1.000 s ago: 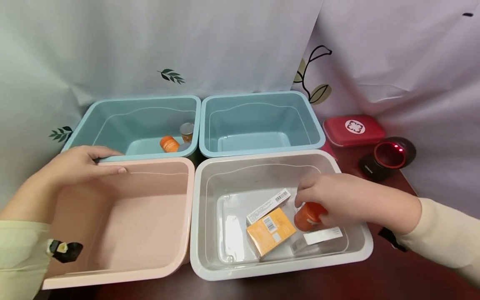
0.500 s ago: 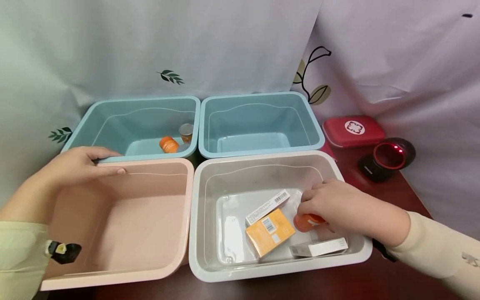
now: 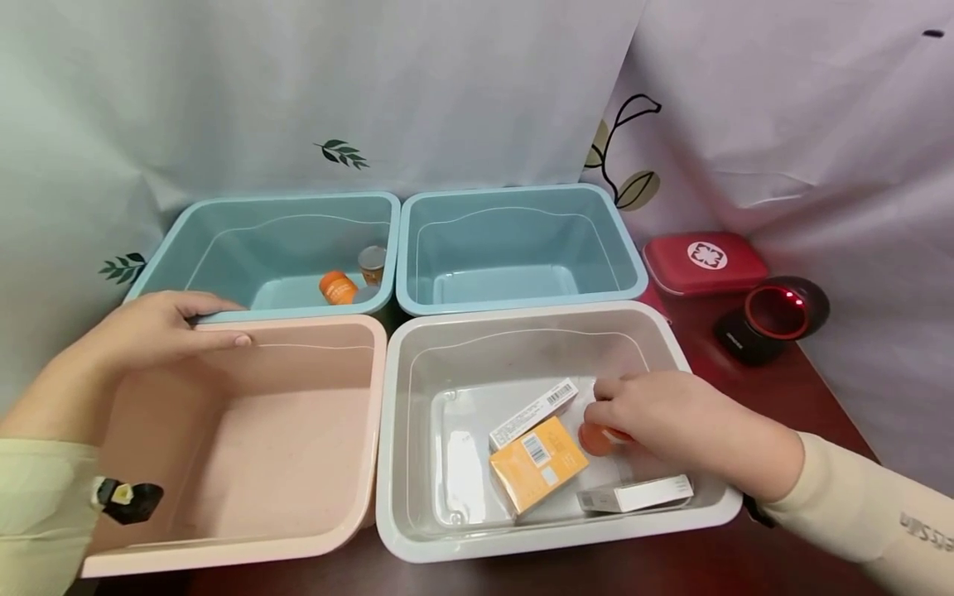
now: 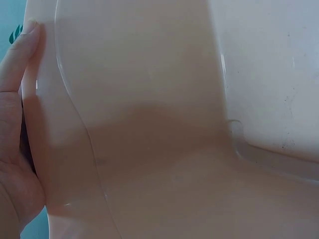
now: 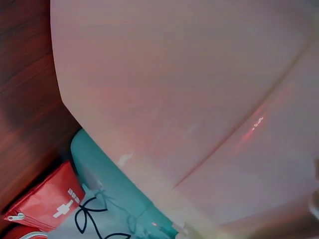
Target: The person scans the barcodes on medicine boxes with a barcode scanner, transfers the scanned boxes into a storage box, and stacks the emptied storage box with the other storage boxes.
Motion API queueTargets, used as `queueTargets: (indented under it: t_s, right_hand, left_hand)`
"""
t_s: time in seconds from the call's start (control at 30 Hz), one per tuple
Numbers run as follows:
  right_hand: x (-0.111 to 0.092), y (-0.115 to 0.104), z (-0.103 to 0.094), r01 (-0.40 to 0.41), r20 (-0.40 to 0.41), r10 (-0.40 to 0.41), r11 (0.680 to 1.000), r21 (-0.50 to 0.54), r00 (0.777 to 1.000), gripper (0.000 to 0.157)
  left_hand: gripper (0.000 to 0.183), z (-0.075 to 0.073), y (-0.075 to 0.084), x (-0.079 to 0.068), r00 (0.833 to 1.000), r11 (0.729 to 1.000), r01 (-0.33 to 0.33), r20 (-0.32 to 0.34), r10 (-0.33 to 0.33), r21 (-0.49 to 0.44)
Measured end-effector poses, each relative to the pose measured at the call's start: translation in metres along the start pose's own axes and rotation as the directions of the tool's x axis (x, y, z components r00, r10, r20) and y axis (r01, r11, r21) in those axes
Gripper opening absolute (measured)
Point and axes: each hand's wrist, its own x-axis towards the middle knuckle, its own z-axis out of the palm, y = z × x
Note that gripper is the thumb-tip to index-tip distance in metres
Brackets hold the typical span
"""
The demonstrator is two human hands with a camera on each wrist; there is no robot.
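My right hand (image 3: pixel 659 414) reaches into the grey-white bin (image 3: pixel 477 542) and holds an orange bottle (image 3: pixel 595 440), mostly hidden under the fingers. Left of it lie a yellow-orange box (image 3: pixel 538 465) and a slim white box (image 3: pixel 535 414) with barcodes. Another white box (image 3: pixel 639 494) lies near the bin's front wall. My left hand (image 3: pixel 167 327) rests on the meeting rims of the pink bin (image 3: pixel 298 463) and the blue bin behind it, thumb extended on the pink side. The left wrist view shows the thumb (image 4: pixel 20 55) along the pink rim.
Inside the rear left blue bin (image 3: pixel 283 248) are an orange bottle (image 3: pixel 339 287) and a can (image 3: pixel 372 263). A second blue bin (image 3: pixel 522 244) stands beside it. At right are a red first-aid case (image 3: pixel 704 261) and a black scanner (image 3: pixel 771 319) with red lights.
My right hand has shifted slightly left and lower in the bin, the orange bottle now more covered. The white box at the front has slid a little to the right. My left hand stays put.
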Motion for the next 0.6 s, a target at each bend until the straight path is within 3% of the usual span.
queueTargets:
  t_s: [0.1,0.23,0.43,0.6]
  right_hand:
    - [-0.001,-0.001,-0.001,0.003,-0.086,0.000,0.999,0.041,0.996,0.030]
    - [-0.003,0.003,-0.002,0.058,-0.200,-0.031,0.990,0.132,0.979,0.042]
    - [-0.002,0.012,-0.004,0.078,-0.240,-0.010,0.958,0.276,0.971,0.048]
    - [0.000,0.019,-0.002,0.088,-0.289,0.009,0.943,0.320,0.957,0.056]
  left_hand:
    - [0.050,0.001,0.000,0.000,1.000,1.000,0.003,-0.005,-0.003,-0.002]
    - [0.050,0.000,-0.001,0.000,1.000,1.000,0.004,-0.002,-0.004,0.004]
    - [0.050,-0.002,0.000,-0.001,1.000,1.000,0.004,0.003,-0.004,0.000]
    - [0.050,0.000,0.000,-0.001,1.000,1.000,0.002,0.000,-0.002,-0.009]
